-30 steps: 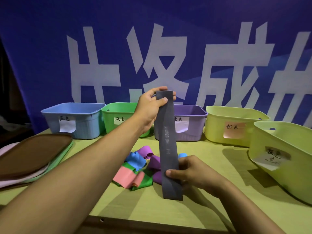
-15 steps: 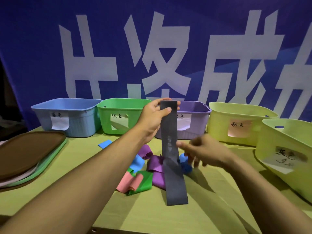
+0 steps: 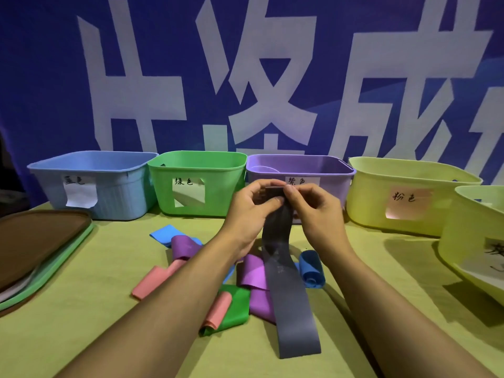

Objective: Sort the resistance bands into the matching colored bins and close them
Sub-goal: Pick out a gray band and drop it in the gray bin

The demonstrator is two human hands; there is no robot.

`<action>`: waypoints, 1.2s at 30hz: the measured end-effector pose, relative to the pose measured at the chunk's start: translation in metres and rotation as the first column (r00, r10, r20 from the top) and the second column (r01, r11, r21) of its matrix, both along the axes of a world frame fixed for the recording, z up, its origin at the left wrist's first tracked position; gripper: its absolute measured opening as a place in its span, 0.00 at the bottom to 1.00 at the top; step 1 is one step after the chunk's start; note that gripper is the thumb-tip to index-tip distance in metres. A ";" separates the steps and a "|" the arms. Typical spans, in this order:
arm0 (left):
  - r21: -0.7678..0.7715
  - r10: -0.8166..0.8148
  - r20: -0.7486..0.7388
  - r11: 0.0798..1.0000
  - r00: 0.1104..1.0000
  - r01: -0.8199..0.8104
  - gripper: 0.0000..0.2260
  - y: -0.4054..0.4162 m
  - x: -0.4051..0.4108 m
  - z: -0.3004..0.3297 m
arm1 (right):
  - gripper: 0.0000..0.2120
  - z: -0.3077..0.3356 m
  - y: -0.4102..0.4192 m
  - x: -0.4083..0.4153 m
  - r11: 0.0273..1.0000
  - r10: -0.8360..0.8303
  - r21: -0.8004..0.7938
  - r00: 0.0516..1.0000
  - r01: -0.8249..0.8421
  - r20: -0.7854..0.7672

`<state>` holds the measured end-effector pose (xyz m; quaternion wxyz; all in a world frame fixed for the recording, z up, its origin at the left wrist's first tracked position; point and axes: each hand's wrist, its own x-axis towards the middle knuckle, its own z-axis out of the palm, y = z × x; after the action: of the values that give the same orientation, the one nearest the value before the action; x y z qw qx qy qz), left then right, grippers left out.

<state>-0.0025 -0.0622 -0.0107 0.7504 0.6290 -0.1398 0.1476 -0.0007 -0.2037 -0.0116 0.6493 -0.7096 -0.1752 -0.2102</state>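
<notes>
1. Behind the yellow-green table [image 3: 81,336] hangs a blue banner with large white characters; five open bins stand in a row along its foot.
2. Current grip: left hand [image 3: 251,214] and right hand [image 3: 319,211] both pinch the top edge of the grey band [image 3: 286,290] between thumb and fingertips, fingers curled. The band hangs from there in front of the purple bin [image 3: 321,170]; its lower end lies on the table, overlapping the band pile [image 3: 218,271].
3. Destination, judged from the labels: the pale bin at far right [image 3: 469,241], whose partly visible label appears to read "grey". The neighbouring yellow bin [image 3: 381,203] is labelled pink; do not confuse the two.
4. Procedure: gather or fold the band from the top before carrying, so the trailing end lifts off the pile without dragging purple or green bands along.
5. Carry it rightward, passing the pink-labelled bin, and release only once it is over the far bin's opening.
6. Lids [image 3: 38,241] are stacked at the left edge; closing comes after sorting.
</notes>
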 end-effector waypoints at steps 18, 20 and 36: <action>0.186 0.138 0.159 0.968 0.978 -0.167 0.07 0.009 0.000 -0.013 | 0.16 -0.008 0.003 0.001 0.994 0.019 0.107 0.994 -0.007 -0.110; 0.171 0.143 0.166 0.970 0.976 -0.171 0.07 0.008 -0.001 -0.013 | 0.16 -0.008 0.002 0.001 0.994 0.026 0.111 0.993 -0.013 -0.117; 0.077 0.031 0.077 0.996 0.997 -0.037 0.10 0.008 -0.005 -0.010 | 0.08 -0.006 0.002 0.000 0.990 0.053 0.134 0.997 -0.045 -0.060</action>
<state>-0.0076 -0.0541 -0.0204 0.7167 0.6541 -0.1629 0.1786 -0.0012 -0.2021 -0.0173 0.7053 -0.6665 -0.1575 -0.1829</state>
